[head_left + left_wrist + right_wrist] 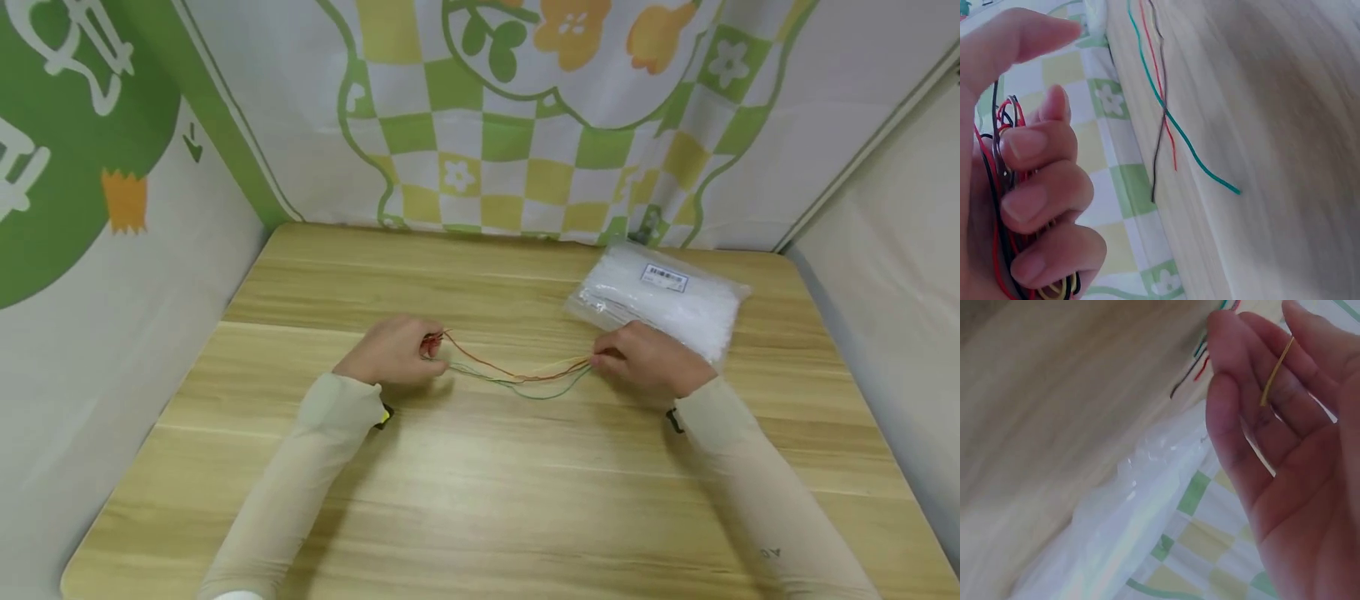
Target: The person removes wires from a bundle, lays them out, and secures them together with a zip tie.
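Pale sleeves (292,483) enter from seven and four o'clock; the left hand (393,350) curls its fingers round wires (519,379) over the surface (480,500), the right hand (651,358) pinching strands between its fingers, a bag (686,304) at three.

From my end I am seeing a clear plastic bag (675,302) with white contents lying at the far right of the wood-grain worktop (480,492), its barcode label (664,277) facing up. Behind, a curtain (506,137) of green and yellow checks is hanging; a green-and-white wall (217,212) is flanking the left, a pale wall (892,208) the right
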`<action>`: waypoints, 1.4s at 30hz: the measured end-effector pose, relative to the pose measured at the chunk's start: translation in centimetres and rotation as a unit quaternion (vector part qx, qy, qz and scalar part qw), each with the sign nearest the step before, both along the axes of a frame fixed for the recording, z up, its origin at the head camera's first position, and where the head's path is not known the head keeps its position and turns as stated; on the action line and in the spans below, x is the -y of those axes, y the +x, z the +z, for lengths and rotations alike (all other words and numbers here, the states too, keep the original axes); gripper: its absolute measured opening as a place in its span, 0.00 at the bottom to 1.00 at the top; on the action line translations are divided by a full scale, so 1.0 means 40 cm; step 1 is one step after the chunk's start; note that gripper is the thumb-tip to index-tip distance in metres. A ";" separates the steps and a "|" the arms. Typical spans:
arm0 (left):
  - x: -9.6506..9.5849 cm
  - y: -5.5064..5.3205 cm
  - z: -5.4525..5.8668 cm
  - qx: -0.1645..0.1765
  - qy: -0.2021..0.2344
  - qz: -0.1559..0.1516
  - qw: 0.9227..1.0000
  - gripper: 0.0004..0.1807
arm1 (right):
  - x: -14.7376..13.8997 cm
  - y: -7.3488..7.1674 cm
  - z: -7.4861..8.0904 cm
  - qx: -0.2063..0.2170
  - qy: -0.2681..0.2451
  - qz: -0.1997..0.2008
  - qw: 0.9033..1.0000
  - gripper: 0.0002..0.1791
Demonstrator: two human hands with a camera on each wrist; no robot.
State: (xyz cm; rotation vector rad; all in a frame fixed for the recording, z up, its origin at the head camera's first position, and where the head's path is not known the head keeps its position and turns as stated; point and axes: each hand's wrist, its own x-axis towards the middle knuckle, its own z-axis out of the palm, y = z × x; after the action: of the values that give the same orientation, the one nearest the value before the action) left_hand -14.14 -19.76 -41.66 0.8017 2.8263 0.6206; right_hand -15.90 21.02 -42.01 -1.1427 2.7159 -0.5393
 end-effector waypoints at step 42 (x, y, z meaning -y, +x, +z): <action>-0.225 0.015 -0.004 0.066 0.005 -0.119 0.991 0.18 | 0.222 0.031 0.049 -0.097 -0.079 0.107 0.986 0.04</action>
State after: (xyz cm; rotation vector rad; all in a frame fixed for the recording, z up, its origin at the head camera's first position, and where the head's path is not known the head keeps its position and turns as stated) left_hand -13.52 -10.76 -41.82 1.0388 2.5605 0.6253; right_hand -14.64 12.15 -40.05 -1.5834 2.6973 -0.6499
